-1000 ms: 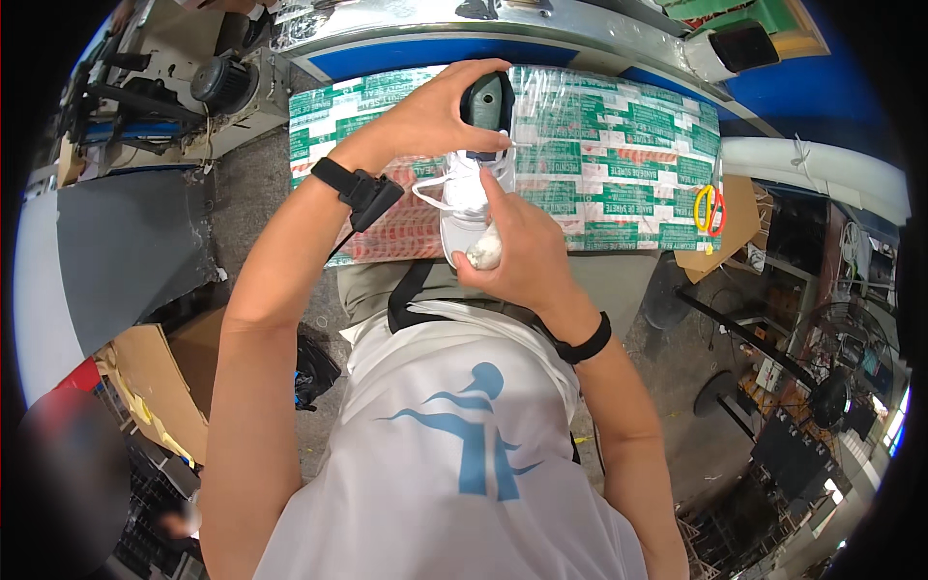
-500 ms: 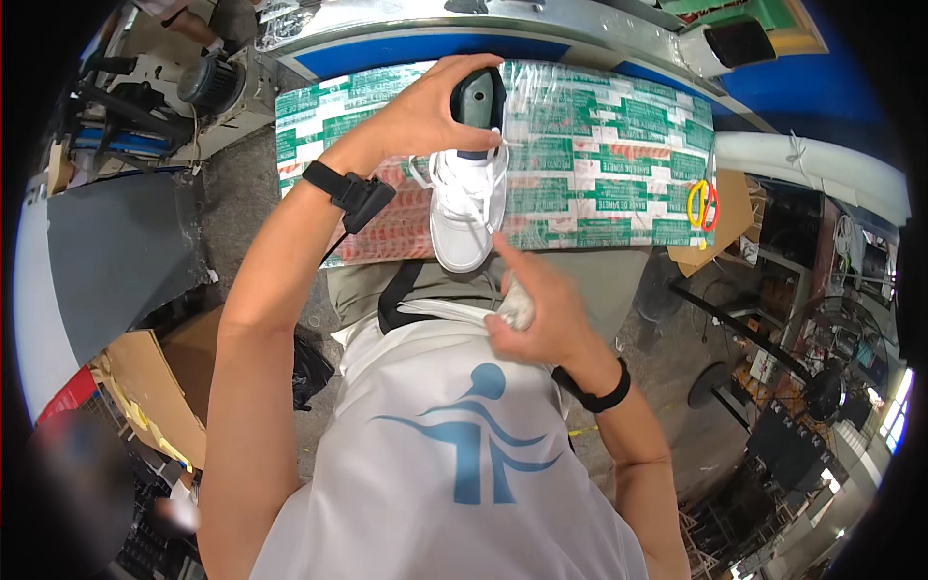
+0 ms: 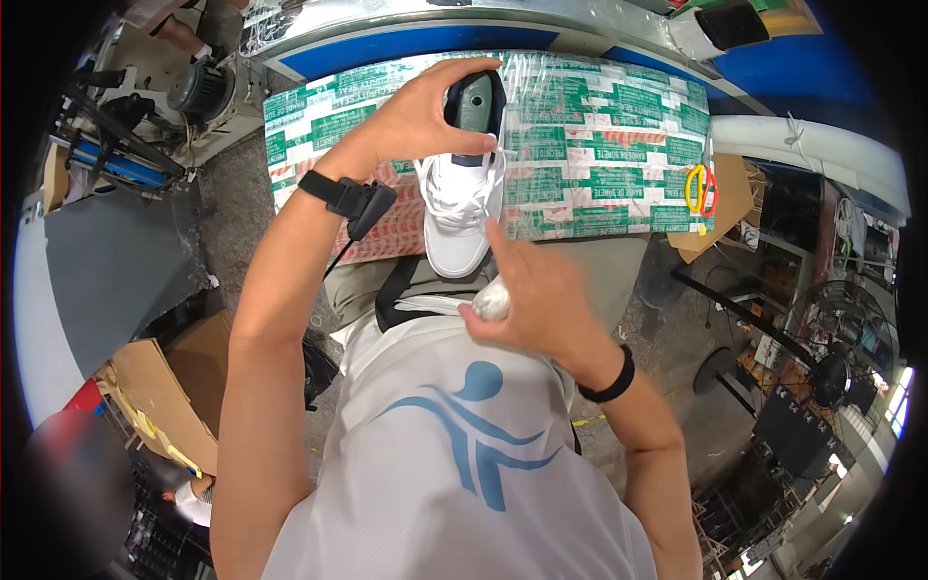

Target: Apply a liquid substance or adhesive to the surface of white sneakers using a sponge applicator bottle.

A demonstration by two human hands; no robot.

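Observation:
A white lace-up sneaker (image 3: 456, 239) rests toe toward me on the near edge of a tape-covered board (image 3: 590, 145). A dark green shoe last (image 3: 475, 108) with a small hole in its top fills the opening. My left hand (image 3: 411, 116) is closed around the heel end, its thumb across the front of the last. With its lower fingers my right hand (image 3: 546, 300) holds a wadded white cloth (image 3: 492, 301). Its index finger is stretched out, with the tip at the side of the sneaker near the toe. The white laces (image 3: 452, 193) lie loosely over the upper.
Scissors with yellow and red handles (image 3: 703, 190) lie at the board's right end. Beyond the board runs a metal bench edge (image 3: 387, 34). An open cardboard box (image 3: 159, 401) and a dark grey panel (image 3: 121, 275) are on the left. A fan (image 3: 831, 372) is at the right.
The sneaker has shifted slightly left in view. My right hand, with the cloth, has turned a little, and its index fingertip has slid slightly up along the sneaker's side. My left hand keeps its hold.

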